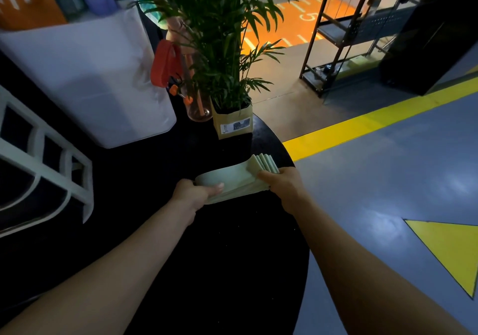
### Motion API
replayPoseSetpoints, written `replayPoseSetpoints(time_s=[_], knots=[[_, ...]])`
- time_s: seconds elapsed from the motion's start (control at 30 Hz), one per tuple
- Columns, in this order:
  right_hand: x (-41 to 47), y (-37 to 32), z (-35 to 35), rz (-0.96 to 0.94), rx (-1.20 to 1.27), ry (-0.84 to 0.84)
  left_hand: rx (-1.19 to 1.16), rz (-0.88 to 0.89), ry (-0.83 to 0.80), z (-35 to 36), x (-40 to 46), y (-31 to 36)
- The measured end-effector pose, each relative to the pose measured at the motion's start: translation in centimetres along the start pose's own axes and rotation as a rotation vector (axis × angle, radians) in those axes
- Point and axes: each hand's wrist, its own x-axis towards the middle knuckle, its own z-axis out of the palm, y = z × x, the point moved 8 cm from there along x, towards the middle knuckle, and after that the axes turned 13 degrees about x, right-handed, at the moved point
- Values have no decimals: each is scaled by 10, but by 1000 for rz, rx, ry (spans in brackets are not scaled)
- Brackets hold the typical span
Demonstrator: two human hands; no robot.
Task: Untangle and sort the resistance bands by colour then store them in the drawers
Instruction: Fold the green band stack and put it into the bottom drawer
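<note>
Black round table (232,244) under both hands, grey floor (388,179) with yellow line right; left hand (196,195) and right hand (280,182) grip the green bands (232,179) between them; pot (232,125) label beyond, unreadable

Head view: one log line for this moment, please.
left hand: grips green bands | right hand: grips opposite end | over black table
</note>
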Motion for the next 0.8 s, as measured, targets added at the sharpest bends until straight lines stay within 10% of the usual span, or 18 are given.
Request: replayPoseSetpoints(time_s=[0.8], knots=[[-76,0,12,-119,212,-123,-53,261,-41,-24,-51,-19]])
